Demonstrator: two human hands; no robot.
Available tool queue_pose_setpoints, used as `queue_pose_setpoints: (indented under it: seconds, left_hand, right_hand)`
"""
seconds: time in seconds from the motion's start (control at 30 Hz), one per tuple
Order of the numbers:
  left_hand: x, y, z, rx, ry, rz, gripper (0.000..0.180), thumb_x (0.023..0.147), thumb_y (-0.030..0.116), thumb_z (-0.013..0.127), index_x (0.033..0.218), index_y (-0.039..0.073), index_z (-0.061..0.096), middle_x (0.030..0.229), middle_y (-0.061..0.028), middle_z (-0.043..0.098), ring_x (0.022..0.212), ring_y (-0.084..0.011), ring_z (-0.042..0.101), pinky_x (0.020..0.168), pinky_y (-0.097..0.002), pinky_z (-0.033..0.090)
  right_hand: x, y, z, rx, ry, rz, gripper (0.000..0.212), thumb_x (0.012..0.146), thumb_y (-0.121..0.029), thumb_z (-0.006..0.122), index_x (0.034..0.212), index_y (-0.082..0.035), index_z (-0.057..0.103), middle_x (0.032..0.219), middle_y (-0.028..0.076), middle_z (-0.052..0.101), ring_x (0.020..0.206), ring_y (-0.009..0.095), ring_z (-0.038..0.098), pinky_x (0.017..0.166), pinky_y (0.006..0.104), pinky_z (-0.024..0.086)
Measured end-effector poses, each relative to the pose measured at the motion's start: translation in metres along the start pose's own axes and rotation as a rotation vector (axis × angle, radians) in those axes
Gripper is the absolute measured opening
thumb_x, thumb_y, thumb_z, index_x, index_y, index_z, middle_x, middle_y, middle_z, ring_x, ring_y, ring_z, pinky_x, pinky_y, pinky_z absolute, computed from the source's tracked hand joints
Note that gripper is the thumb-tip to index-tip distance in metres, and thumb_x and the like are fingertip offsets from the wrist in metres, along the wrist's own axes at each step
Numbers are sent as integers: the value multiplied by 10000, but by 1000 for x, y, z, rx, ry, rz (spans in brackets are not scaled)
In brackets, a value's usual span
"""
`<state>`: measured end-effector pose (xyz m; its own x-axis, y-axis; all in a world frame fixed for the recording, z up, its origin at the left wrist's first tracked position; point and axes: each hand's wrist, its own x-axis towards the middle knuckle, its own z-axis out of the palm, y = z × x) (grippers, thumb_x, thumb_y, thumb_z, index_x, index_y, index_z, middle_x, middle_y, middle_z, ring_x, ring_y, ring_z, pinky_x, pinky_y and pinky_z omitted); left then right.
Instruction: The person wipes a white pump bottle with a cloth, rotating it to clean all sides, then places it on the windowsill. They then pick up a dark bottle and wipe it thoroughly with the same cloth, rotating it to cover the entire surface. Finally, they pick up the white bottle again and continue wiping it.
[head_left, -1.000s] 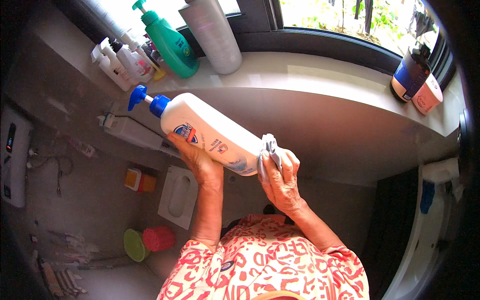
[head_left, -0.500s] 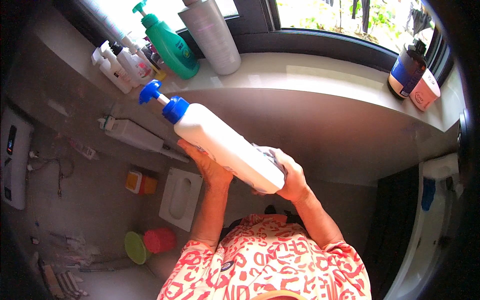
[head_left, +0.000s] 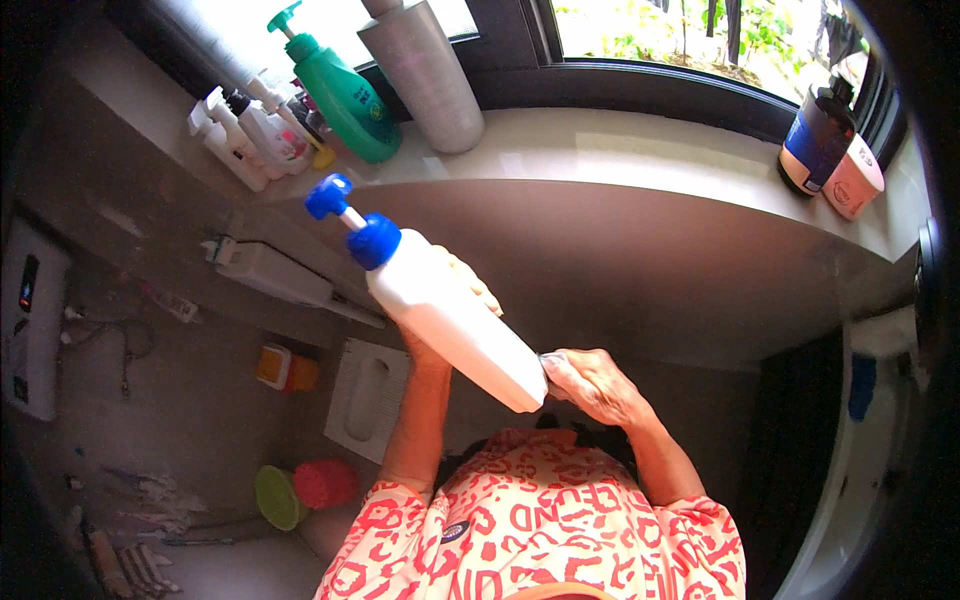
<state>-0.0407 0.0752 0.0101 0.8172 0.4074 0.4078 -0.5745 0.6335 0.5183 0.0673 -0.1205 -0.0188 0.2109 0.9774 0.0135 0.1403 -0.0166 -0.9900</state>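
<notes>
A white pump bottle (head_left: 450, 315) with a blue pump head lies tilted across the middle of the view, its pump toward the upper left. My left hand (head_left: 470, 282) is wrapped round its body from behind; the fingers show over the upper side, the palm is mostly hidden. At the bottle's base my right hand (head_left: 598, 386) is closed on a small piece of greyish cloth (head_left: 556, 368), mostly covered by the fingers, and touches or nearly touches the bottle's lower corner.
On the window sill (head_left: 600, 150) stand a green pump bottle (head_left: 345, 100), a large grey bottle (head_left: 425, 80) and several small white bottles (head_left: 235, 145). A dark bottle (head_left: 815, 145) and a pink container (head_left: 855, 180) stand right. Below are a squat toilet (head_left: 365, 395) and buckets (head_left: 325, 484).
The bottle has shifted slightly right and down and turned a little steeper. My left fingers now show over its upper side. The right hand has slid from the side to the base.
</notes>
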Motion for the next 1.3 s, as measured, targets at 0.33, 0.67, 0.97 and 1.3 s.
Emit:
queue_pose_setpoints:
  seconds: [0.33, 0.67, 0.97, 1.3]
  left_hand:
    - [-12, -40, 25, 525, 276, 100, 482, 879, 504, 444, 1094, 73, 446, 1010, -78, 534, 914, -204, 542, 823, -377, 451]
    - [-27, -46, 5, 990, 218, -5, 870, 776, 755, 343, 1221, 14, 446, 1109, -81, 563, 968, -138, 561, 808, -299, 477]
    - [-38, -44, -13, 950, 401, -14, 848, 816, 743, 259, 1245, 29, 420, 1193, -103, 522, 1065, -214, 535, 866, -361, 456]
    - [-26, -20, 33, 910, 524, 160, 725, 874, 652, 297, 1314, 78, 347, 1226, -111, 490, 1085, -234, 520, 919, -402, 436]
  right_hand:
    - [14, -54, 18, -455, 548, -691, 525, 881, -275, 522, 1299, 21, 408, 1221, 253, 412, 1052, 380, 427, 922, 467, 345]
    - [27, -74, -12, -74, 418, -612, 357, 856, -164, 526, 1161, 21, 523, 1176, 241, 508, 1111, 409, 454, 963, 456, 339]
    - [16, -56, 19, -660, 718, -853, 520, 759, -84, 617, 1231, 53, 448, 1140, 245, 450, 978, 366, 456, 834, 484, 375]
    - [-8, -16, 18, -267, 374, -423, 680, 671, -160, 769, 1241, 22, 447, 1097, 198, 536, 990, 316, 540, 858, 414, 424]
